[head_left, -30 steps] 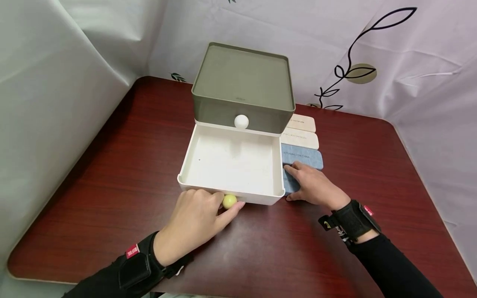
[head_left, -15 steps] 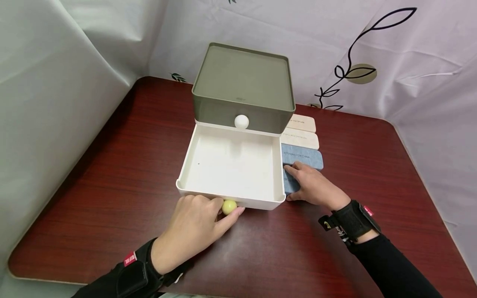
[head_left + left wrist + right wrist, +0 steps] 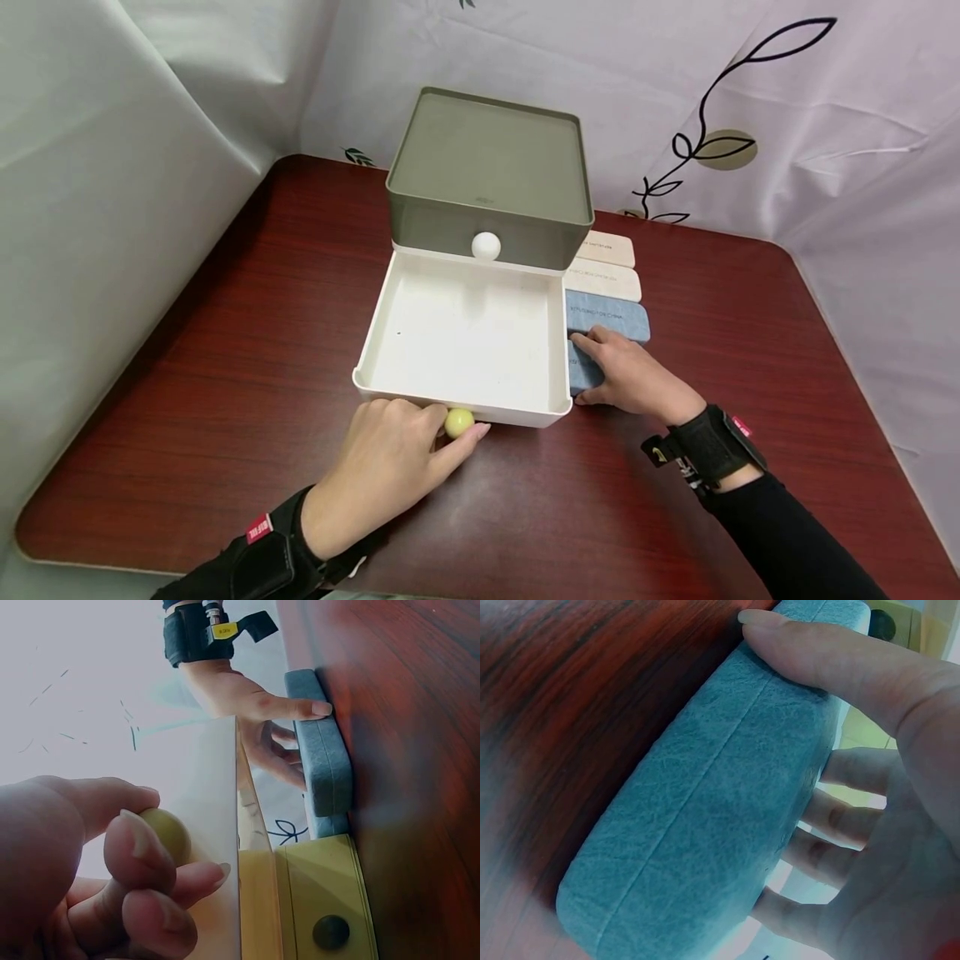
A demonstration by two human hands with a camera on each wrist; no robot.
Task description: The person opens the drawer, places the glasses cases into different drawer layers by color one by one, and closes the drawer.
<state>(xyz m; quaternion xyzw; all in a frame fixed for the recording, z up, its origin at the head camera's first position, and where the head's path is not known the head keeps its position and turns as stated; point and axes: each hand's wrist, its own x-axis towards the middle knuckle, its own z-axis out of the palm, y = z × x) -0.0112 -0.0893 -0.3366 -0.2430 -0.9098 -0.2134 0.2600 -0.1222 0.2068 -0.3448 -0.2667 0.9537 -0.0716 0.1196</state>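
A white drawer stands pulled out from under the grey-green drawer box, with nothing in it but a tiny dark speck. My left hand pinches the drawer's round yellow-green knob, which shows between thumb and fingers in the left wrist view. To the right of the drawer, my right hand grips the nearest blue glasses case on the table. The right wrist view has the thumb on one long side of the blue glasses case and the fingers on the other.
Behind the held case lie another blue case and two cream cases, partly hidden by the drawer box. The upper drawer's white knob sticks out above the open drawer. A white cloth with printed leaves hangs behind the reddish-brown table.
My left hand and the drawer have come a little way toward me, so the drawer is further out. The right hand has stayed on the blue glasses case.
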